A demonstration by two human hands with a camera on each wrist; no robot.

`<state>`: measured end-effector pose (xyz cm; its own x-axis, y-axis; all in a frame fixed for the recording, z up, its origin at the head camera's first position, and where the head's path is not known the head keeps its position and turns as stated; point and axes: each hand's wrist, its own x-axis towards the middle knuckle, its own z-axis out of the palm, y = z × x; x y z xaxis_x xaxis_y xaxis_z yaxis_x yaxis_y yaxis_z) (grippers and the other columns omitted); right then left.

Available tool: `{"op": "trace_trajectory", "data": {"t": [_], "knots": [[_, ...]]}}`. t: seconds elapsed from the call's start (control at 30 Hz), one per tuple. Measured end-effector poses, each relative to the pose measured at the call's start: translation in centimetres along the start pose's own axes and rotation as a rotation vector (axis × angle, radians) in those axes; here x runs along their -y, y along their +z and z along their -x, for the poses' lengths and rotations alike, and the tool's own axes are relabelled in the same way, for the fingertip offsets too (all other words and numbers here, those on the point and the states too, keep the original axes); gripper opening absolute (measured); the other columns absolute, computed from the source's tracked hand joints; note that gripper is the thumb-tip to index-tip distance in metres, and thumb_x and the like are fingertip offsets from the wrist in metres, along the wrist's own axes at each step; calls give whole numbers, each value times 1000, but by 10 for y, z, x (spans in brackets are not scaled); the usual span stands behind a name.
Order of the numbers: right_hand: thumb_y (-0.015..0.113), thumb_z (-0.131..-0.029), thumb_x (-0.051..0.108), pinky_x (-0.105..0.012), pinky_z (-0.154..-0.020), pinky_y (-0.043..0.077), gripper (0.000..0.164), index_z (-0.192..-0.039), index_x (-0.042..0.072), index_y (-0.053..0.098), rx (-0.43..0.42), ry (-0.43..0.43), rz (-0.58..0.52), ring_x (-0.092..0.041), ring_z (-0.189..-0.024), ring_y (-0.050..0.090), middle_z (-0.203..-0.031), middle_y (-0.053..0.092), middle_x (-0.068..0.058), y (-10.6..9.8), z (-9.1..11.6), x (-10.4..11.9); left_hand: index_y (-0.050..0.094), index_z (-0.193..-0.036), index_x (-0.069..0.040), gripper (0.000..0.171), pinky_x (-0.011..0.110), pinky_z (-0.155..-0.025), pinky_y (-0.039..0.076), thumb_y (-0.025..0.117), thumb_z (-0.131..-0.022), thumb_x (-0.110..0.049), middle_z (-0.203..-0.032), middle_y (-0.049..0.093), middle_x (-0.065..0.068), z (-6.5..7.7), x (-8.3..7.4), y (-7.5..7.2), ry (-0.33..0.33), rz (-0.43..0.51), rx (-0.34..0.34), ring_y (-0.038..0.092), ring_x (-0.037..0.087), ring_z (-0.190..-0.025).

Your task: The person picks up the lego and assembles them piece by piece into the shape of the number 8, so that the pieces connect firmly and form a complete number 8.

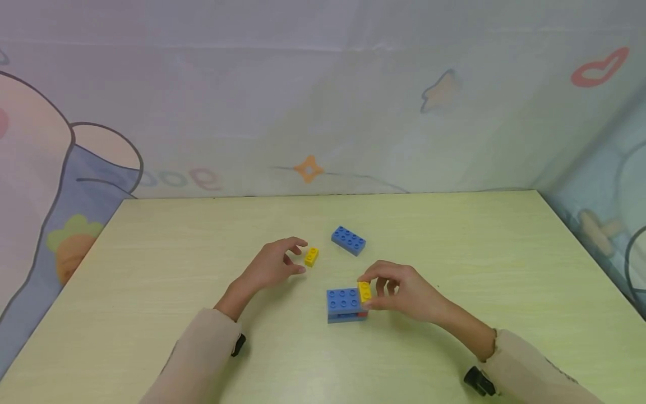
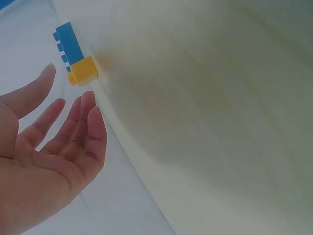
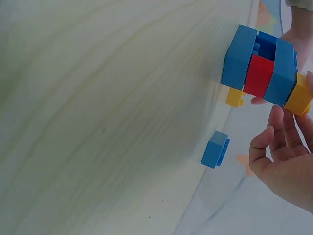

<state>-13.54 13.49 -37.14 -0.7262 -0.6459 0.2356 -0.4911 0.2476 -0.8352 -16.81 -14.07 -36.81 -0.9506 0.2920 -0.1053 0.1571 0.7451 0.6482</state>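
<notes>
My right hand [image 1: 409, 293] pinches a small yellow brick [image 1: 364, 292] between thumb and fingers, at the right end of a blue stack's top. That stack has an upper blue brick [image 1: 343, 299] and a lower blue brick [image 3: 238, 58], with a red brick [image 3: 258, 76] between them at the right end. A gap shows beside the red one. My left hand [image 1: 271, 266] has its fingers spread and loosely bent, holding nothing. Just beyond its fingertips lies a second small yellow brick [image 1: 311, 257] on the table, also seen in the left wrist view.
A loose blue brick [image 1: 348, 240] lies studs up on the pale wooden table [image 1: 202, 235], behind the stack. A printed cloth [image 1: 282, 101] hangs along the table's back edge. Dark wrist devices [image 1: 479, 381] sit at both sleeves.
</notes>
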Motion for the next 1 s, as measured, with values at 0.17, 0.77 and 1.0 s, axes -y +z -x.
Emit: {"op": "trace_trajectory", "data": {"t": [0.17,0.77,1.0], "knots": [[74,-75,7,-25,-57,41,29,-102,2,63,2,7,-2,-13,-65,53,-93,59,-3,0,0,1,52,-126,-9,48,32,-73,48,70,-81,-10,-106,59,10,-10,5,0,-16,-8,39,57,23,-88],[74,-75,10,-25,-58,42,31,-103,1,63,14,37,16,-13,-67,53,-94,58,-3,-1,0,4,55,-122,-9,43,35,-79,46,68,-82,-9,-103,60,12,-23,5,2,-2,12,103,56,24,-90],[74,-76,9,-25,-58,42,30,-103,3,63,18,45,9,-13,-68,53,-94,58,-3,-1,0,5,58,-115,-6,36,35,-78,46,69,-81,-9,-100,60,12,-24,7,3,12,13,87,56,25,-89]]}}
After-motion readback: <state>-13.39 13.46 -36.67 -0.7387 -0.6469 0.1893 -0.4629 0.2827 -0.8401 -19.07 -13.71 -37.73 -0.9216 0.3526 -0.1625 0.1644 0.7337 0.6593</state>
